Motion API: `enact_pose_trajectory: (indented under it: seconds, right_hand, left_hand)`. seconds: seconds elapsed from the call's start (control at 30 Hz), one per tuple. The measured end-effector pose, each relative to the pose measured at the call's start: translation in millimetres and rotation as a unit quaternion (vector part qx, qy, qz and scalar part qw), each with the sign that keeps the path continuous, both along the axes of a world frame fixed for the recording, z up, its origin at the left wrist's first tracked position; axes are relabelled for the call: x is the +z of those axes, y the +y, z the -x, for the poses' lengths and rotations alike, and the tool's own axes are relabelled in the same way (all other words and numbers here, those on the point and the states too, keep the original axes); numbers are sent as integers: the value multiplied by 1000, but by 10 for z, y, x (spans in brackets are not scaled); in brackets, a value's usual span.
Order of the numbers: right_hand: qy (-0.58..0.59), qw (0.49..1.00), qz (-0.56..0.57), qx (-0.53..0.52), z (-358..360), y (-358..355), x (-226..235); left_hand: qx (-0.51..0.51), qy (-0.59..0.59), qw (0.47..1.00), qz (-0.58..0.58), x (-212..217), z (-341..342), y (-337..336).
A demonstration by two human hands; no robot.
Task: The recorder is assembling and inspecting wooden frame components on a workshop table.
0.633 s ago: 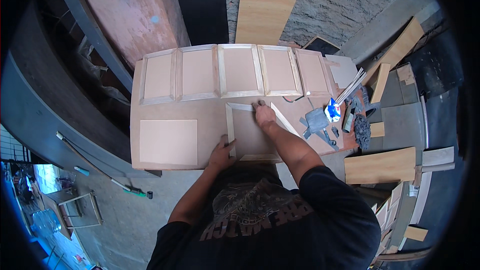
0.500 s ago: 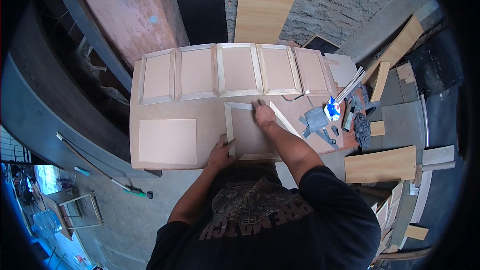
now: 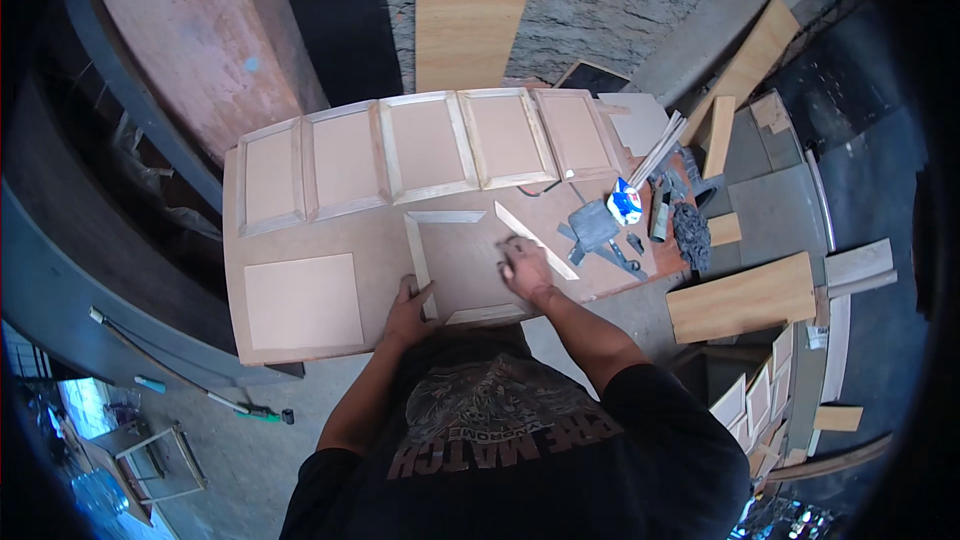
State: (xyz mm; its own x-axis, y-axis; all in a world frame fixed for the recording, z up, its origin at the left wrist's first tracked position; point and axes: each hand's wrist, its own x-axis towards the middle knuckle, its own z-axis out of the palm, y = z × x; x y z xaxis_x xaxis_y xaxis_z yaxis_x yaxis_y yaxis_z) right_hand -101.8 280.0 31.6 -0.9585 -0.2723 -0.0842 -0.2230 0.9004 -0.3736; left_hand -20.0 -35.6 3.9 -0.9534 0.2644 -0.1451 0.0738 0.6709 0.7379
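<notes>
Left hand (image 3: 406, 316), grip pinching pale mitred wooden strip (image 3: 418, 258), right hand (image 3: 525, 268), grip loosely spread, slanted pale wooden strip (image 3: 552, 260) at its one o'clock

Looks like a woodworking workshop, judging by a broad, flat brown worktable (image 3: 375, 265) bearing a row of five rectangular pale-wood-framed panels (image 3: 430, 145) and loose pale wooden strips with mitred ends (image 3: 538, 242), a tall pale plywood board (image 3: 475, 20) standing against a rough grey wall (image 3: 610, 25), rectangular light-brown wooden pieces (image 3: 742, 298), and a bare grey concrete floor (image 3: 240, 470).
</notes>
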Motion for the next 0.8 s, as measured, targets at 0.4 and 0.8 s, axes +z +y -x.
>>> enact_pose_trajectory:
  seconds: [0.4, 0.8]
  right_hand:
    - [-107, 993, -38, 7, 357, -731, 1]
    - [-141, 988, -56, -4, 450, -738, 22]
  left_hand:
    - [-20, 29, 999, 41, -75, -17, 22]
    - [-53, 6, 999, 11, -234, 74, -103]
